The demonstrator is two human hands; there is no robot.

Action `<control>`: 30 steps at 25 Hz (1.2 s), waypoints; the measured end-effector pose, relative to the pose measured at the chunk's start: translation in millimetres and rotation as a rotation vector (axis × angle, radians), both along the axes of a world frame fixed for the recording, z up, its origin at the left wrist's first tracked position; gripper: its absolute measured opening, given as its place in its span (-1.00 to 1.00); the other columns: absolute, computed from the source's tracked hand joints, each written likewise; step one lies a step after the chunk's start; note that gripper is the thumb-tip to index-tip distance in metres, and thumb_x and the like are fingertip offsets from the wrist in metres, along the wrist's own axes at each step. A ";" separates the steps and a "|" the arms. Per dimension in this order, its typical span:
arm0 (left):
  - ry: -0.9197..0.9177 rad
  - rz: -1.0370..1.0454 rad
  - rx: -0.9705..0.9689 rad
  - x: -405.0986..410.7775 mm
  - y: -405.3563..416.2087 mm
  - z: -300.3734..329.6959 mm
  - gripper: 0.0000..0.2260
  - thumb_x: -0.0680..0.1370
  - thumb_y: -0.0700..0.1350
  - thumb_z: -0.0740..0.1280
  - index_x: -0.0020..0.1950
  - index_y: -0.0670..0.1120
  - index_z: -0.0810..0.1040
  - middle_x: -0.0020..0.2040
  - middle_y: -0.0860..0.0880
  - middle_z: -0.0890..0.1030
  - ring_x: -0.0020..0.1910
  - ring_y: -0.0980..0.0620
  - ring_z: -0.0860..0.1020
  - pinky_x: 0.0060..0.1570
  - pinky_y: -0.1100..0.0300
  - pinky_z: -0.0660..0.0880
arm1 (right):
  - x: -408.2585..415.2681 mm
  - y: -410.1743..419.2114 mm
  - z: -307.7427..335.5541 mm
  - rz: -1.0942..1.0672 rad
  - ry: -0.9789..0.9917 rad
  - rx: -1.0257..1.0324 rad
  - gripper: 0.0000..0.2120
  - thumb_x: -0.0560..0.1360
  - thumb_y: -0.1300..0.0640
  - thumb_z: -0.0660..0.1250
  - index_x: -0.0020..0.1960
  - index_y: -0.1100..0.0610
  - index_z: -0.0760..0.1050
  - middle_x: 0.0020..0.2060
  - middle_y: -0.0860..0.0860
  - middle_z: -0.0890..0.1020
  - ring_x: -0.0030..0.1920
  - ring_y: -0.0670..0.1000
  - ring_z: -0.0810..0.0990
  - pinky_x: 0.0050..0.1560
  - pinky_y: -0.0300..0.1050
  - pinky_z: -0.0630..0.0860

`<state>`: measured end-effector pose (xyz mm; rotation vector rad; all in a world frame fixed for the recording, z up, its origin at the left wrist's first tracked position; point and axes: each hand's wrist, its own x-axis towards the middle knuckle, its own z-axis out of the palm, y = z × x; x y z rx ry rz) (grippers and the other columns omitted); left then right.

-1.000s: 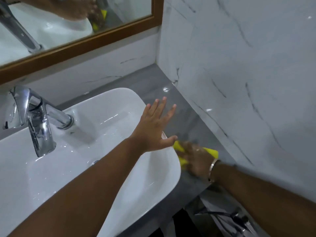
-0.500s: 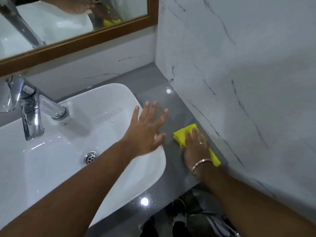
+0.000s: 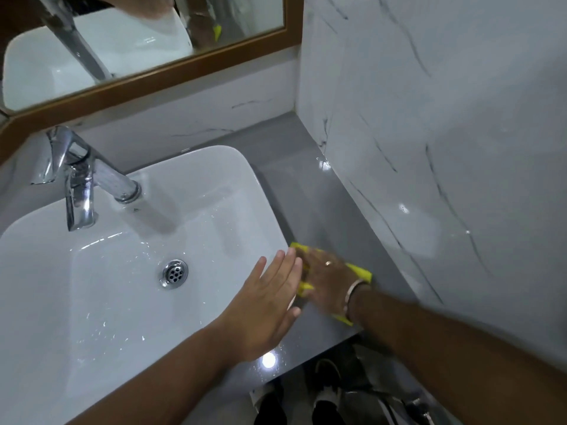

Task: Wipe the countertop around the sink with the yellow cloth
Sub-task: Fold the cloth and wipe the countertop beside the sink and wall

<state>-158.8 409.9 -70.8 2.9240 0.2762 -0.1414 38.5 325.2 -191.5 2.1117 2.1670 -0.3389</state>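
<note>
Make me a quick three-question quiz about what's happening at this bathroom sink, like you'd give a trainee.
1. True or false: the right hand presses the yellow cloth flat on the grey countertop.
2. Multiple choice: where is the left hand? A) gripping the tap B) open over the sink's right rim C) holding the cloth.
3. Fill in: the cloth lies between the white sink and the marble ____.

Key: 1 true; 2 B; 3 wall.
</note>
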 end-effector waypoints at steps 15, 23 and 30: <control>0.007 0.194 0.142 2.1 -7.3 4.1 -0.24 0.51 0.36 0.12 0.59 0.01 0.03 0.60 -0.17 0.06 0.56 -0.27 -0.01 0.43 -0.40 -0.06 | -8.6 -15.0 -8.0 -0.396 0.002 0.192 -0.40 0.43 -0.14 0.07 0.44 0.01 0.23 0.46 0.20 0.25 0.36 0.27 0.33 0.26 0.23 0.40; -0.007 0.333 0.222 0.1 -14.0 6.3 -0.22 0.50 0.44 0.03 0.59 0.02 0.06 0.60 -0.15 0.03 0.58 -0.21 -0.05 0.45 -0.34 -0.17 | -34.0 -39.9 -0.8 -0.504 0.018 0.166 -0.41 0.43 -0.14 0.09 0.43 -0.01 0.24 0.47 0.17 0.26 0.41 0.25 0.30 0.32 0.22 0.28; -0.017 0.375 0.221 2.5 -15.6 4.7 -0.34 0.58 0.32 -0.03 0.59 0.06 -0.08 0.61 -0.13 -0.03 0.58 -0.17 -0.11 0.45 -0.29 -0.26 | -6.8 -76.3 13.8 -0.925 0.045 0.152 -0.43 0.40 -0.08 0.10 0.39 0.03 0.32 0.42 0.22 0.34 0.34 0.29 0.36 0.25 0.23 0.37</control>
